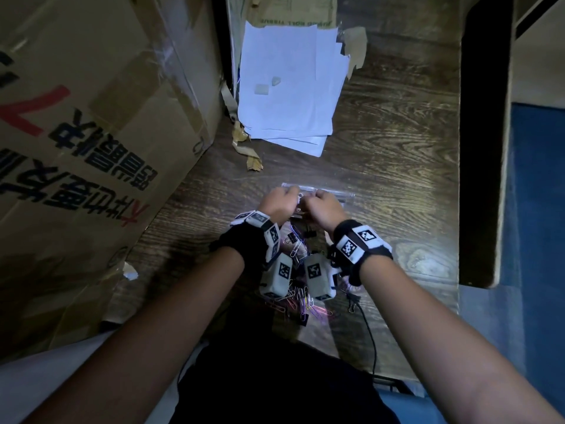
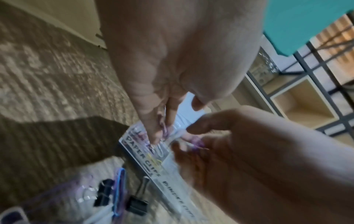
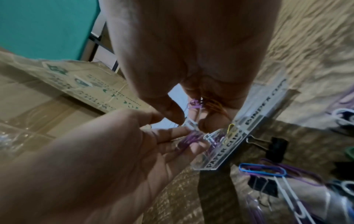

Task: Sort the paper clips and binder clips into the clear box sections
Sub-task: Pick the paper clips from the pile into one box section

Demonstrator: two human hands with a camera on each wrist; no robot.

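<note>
- while both hands meet at centre frame over the clear box point(image 1: 342, 195), the left hand point(image 1: 279, 203) pinches purple paper clips point(image 3: 191, 138).
- the right hand point(image 1: 322, 211) clenches purple and what look like orange clips point(image 3: 197, 103).
- loose clips point(image 1: 301, 301) lie on the tabletop point(image 1: 397, 142) below the wrists, at lower centre.

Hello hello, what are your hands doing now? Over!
Left hand and right hand both pinch purple paper clips over the clear box. Loose clips still on the table. Nothing in the way.
</note>
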